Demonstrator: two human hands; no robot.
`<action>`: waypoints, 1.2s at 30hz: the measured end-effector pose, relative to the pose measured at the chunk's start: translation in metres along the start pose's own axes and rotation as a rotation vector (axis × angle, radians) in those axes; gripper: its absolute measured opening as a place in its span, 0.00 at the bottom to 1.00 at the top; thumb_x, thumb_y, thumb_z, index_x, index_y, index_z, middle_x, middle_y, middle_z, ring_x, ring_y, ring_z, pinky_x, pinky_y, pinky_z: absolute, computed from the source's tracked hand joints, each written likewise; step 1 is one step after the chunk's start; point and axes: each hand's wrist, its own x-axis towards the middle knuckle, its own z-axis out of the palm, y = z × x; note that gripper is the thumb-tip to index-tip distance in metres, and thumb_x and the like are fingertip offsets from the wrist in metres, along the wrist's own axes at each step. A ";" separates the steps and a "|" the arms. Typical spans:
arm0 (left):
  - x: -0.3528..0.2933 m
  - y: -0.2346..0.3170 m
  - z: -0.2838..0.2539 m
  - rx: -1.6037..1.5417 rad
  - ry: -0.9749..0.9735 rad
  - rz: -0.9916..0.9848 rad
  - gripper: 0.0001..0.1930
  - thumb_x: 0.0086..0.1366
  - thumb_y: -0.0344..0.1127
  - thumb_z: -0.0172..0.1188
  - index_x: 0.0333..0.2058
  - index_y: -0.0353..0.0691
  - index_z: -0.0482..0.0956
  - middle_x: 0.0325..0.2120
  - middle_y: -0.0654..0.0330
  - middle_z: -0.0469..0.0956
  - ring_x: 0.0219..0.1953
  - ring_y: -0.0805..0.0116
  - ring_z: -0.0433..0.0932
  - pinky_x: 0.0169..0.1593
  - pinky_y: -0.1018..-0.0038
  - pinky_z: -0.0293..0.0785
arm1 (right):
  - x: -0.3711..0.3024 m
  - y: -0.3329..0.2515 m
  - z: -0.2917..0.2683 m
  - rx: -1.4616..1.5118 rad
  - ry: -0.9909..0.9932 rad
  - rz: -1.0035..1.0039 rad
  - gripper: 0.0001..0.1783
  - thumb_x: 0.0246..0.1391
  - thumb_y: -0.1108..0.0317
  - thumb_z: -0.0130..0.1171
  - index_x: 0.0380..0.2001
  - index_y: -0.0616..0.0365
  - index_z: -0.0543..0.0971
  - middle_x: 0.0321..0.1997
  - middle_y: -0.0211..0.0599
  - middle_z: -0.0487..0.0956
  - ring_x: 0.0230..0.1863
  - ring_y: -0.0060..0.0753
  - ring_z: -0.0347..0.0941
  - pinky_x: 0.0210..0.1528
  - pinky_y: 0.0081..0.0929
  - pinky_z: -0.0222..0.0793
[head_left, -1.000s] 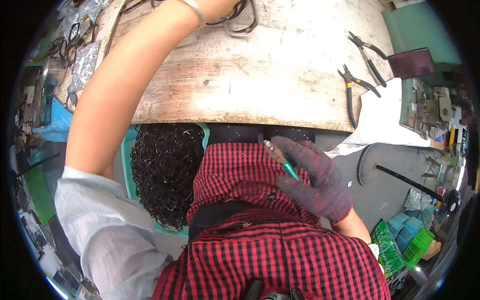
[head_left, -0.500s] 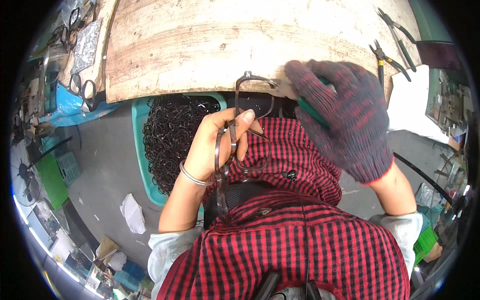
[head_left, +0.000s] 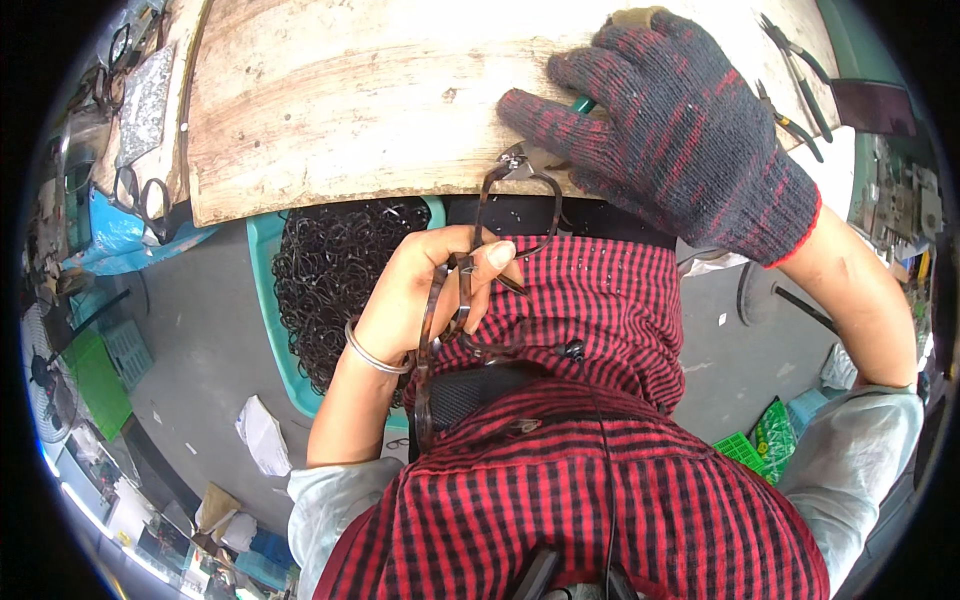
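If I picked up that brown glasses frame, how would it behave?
The glasses frame is probably light, since its rims and arms look thin. It seems fairly stiff: its arms extend past the left hand without visible crumpling. Its glossy surface could be somewhat slippery.

the floor is gray, with little white bits on it. the big wooden table has scratches and dark spots. a line of white light shines at the lower left.
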 end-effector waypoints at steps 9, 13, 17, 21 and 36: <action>-0.002 -0.004 0.014 -0.023 0.073 0.016 0.20 0.78 0.45 0.58 0.34 0.33 0.85 0.11 0.67 0.71 0.13 0.80 0.67 0.23 0.79 0.59 | -0.015 -0.069 -0.011 -0.042 -0.182 0.403 0.29 0.54 0.60 0.64 0.60 0.53 0.76 0.33 0.32 0.77 0.36 0.39 0.74 0.38 0.43 0.67; -0.003 0.002 0.014 0.006 0.098 0.017 0.22 0.79 0.46 0.57 0.34 0.32 0.86 0.10 0.67 0.71 0.13 0.80 0.67 0.22 0.78 0.60 | -0.007 -0.077 -0.030 0.100 -0.261 0.531 0.28 0.56 0.67 0.64 0.61 0.56 0.75 0.40 0.36 0.81 0.38 0.36 0.77 0.40 0.40 0.71; -0.007 0.001 0.019 -0.010 0.166 -0.039 0.24 0.77 0.51 0.56 0.32 0.35 0.85 0.11 0.67 0.71 0.16 0.78 0.66 0.25 0.77 0.58 | -0.031 -0.041 -0.032 1.329 0.061 0.740 0.30 0.62 0.69 0.59 0.67 0.57 0.70 0.53 0.42 0.81 0.49 0.33 0.78 0.53 0.38 0.75; -0.003 -0.014 0.006 0.094 0.048 0.229 0.20 0.75 0.44 0.60 0.37 0.29 0.86 0.33 0.54 0.84 0.34 0.66 0.82 0.41 0.73 0.76 | -0.064 -0.053 -0.039 2.344 0.380 1.022 0.43 0.66 0.53 0.60 0.75 0.60 0.57 0.63 0.53 0.76 0.59 0.44 0.77 0.64 0.48 0.74; 0.188 0.232 -0.045 1.856 0.363 0.486 0.17 0.59 0.25 0.58 0.47 0.40 0.86 0.46 0.45 0.83 0.46 0.43 0.82 0.52 0.56 0.80 | -0.120 -0.132 -0.026 2.564 0.170 1.045 0.46 0.63 0.65 0.63 0.79 0.59 0.54 0.68 0.48 0.75 0.63 0.42 0.76 0.68 0.38 0.69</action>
